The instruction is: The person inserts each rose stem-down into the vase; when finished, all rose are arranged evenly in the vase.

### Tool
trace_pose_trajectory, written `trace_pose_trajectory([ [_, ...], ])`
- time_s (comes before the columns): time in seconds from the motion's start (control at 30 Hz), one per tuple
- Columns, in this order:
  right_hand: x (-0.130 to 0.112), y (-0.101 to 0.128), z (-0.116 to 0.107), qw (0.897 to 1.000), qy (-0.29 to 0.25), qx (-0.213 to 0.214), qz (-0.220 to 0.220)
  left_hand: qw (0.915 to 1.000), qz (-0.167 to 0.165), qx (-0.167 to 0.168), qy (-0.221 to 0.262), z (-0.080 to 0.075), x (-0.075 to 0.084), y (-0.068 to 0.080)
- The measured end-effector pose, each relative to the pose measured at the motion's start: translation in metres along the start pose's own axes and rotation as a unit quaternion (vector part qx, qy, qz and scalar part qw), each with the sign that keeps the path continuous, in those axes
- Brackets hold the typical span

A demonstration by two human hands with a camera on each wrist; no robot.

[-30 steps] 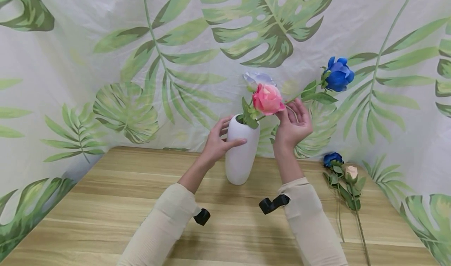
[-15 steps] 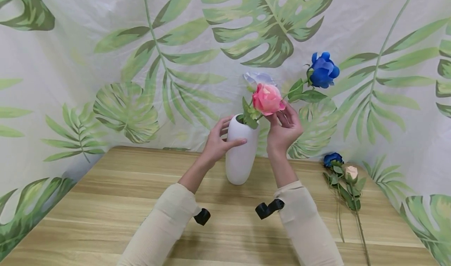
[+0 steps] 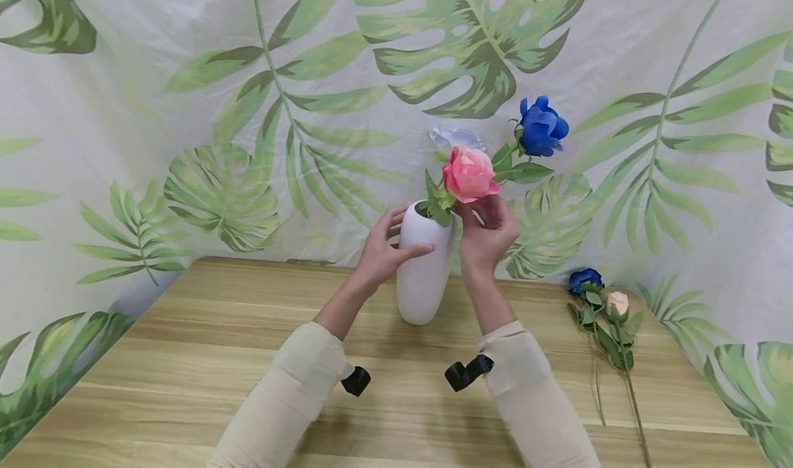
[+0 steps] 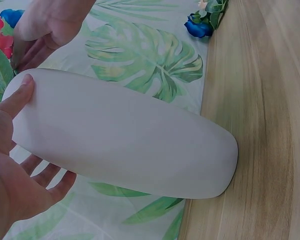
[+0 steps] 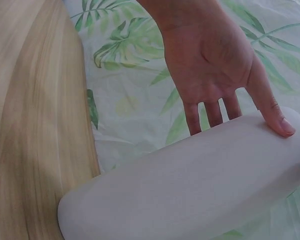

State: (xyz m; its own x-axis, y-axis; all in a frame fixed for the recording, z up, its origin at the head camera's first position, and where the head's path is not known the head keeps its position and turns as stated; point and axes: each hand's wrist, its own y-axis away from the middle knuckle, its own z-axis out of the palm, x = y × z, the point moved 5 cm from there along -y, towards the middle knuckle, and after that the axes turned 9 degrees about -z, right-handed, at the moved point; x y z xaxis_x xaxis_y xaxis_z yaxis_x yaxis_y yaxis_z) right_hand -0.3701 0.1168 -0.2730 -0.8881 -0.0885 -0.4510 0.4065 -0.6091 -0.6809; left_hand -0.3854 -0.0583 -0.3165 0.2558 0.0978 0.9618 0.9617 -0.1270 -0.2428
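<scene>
A white vase [image 3: 424,268] stands on the table, and my left hand [image 3: 382,251] grips it near the top, thumb in front and fingers round the far side. In the vase's mouth sit a pink rose [image 3: 469,173] and a pale lilac flower [image 3: 455,137] partly behind it. My right hand [image 3: 488,237] is just right of the rim, under the pink bloom, and pinches the stem of a blue rose [image 3: 542,127], which leans up to the right. The stem's lower end is hidden by the hand and vase. The left wrist view shows the vase's smooth side [image 4: 125,135].
On the wooden table [image 3: 248,358], at the right, lie another blue rose [image 3: 585,280] and a cream rose [image 3: 617,304], their long stems towards the front. Behind the table hangs a leaf-print cloth [image 3: 322,110].
My right hand has moved left and slightly down towards the vase's mouth, bringing the blue rose left with it. The left hand and the vase have stayed in place.
</scene>
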Motion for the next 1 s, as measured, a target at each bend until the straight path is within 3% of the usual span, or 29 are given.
trace_pose_trajectory([
  [0.17, 0.004, 0.005, -0.001, 1.000, -0.018, 0.005, 0.024, 1.0000, 0.001, -0.001, -0.002, 0.000, 0.000, 0.001],
  [0.27, 0.003, 0.009, -0.001, 1.000, 0.019, -0.018, 0.016, 1.0000, -0.001, 0.000, -0.002, 0.000, 0.000, 0.002],
  [0.37, 0.000, 0.011, -0.001, 0.995, 0.082, -0.057, -0.025, 1.0000, -0.001, 0.002, 0.000, 0.000, 0.001, 0.002],
  [0.57, -0.002, 0.013, -0.005, 0.975, 0.148, -0.145, -0.084, 1.0000, 0.002, 0.003, -0.001, 0.000, 0.001, 0.002],
  [0.8, -0.012, 0.015, -0.005, 0.941, 0.198, -0.242, -0.126, 1.0000, 0.007, -0.002, -0.002, 0.000, 0.001, 0.002],
  [0.93, -0.016, 0.016, -0.012, 0.942, 0.209, -0.235, -0.120, 1.0000, 0.008, -0.003, 0.001, 0.000, 0.001, 0.001],
  [1.0, -0.016, 0.015, -0.017, 0.950, 0.208, -0.210, -0.098, 1.0000, 0.007, -0.002, 0.002, 0.000, 0.001, 0.001],
])
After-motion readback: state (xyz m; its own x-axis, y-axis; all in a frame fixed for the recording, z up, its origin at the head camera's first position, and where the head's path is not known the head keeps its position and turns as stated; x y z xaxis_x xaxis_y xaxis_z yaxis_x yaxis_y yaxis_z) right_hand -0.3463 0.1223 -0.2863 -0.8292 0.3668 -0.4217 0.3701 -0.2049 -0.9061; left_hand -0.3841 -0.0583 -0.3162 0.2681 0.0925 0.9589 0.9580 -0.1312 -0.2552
